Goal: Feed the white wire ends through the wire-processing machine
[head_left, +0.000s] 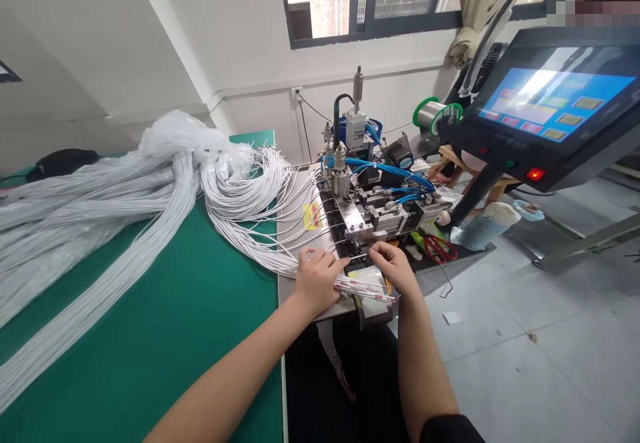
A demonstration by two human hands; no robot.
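left hand [317, 278] curled down on the wire bundle [369, 293], its red-striped ends pointing right | right hand [395, 266] pinched on the single wire [359, 256] | single wire lies left-to-right between both hands, just in front of the machine jig [350, 220] | right hand nearer the jig | plastic bag [185, 133] far left, more white wires coming out of it

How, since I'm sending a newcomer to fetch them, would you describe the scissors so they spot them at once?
Start at the big touchscreen on the right and drop left to the small machine with blue hoses. The scissors lie flat by its right side, just beyond the right hand. Nothing else nearby has red loop handles.
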